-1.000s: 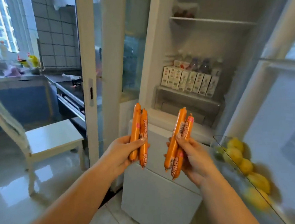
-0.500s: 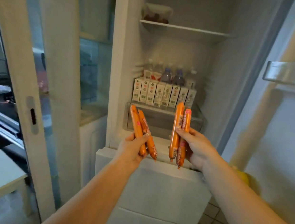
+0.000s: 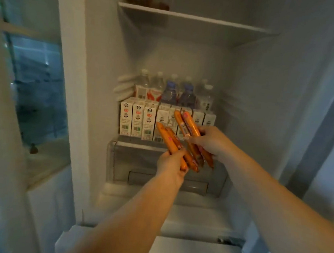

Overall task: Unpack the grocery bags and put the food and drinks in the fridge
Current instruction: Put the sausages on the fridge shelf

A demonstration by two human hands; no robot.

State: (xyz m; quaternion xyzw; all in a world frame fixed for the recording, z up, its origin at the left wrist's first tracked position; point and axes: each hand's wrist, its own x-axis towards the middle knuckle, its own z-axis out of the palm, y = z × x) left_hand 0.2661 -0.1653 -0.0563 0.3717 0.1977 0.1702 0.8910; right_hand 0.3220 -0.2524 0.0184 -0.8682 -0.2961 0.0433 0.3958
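Two hands reach into the open fridge (image 3: 253,113), each curled round a pair of orange wrapped sausages. The left hand (image 3: 172,162) grips the left pair of sausages (image 3: 171,141) near their lower ends, thumb across the front, so the sticks slant up and away to the left. The right hand (image 3: 213,141) pinches the right pair of sausages (image 3: 188,126) around the middle; that pair lies just above and to the right of the left hand's pair, tilted the same way, with the lower ends poking out below the fingers. The two pairs sit close together, nearly touching. Just behind both hands stands a row of small white cartons (image 3: 137,121) on a shelf, with a line of water bottles (image 3: 169,93) behind it. Beneath the hands is a clear drawer (image 3: 123,163). High above the hands, an upper shelf (image 3: 190,17) carries a blurred container.
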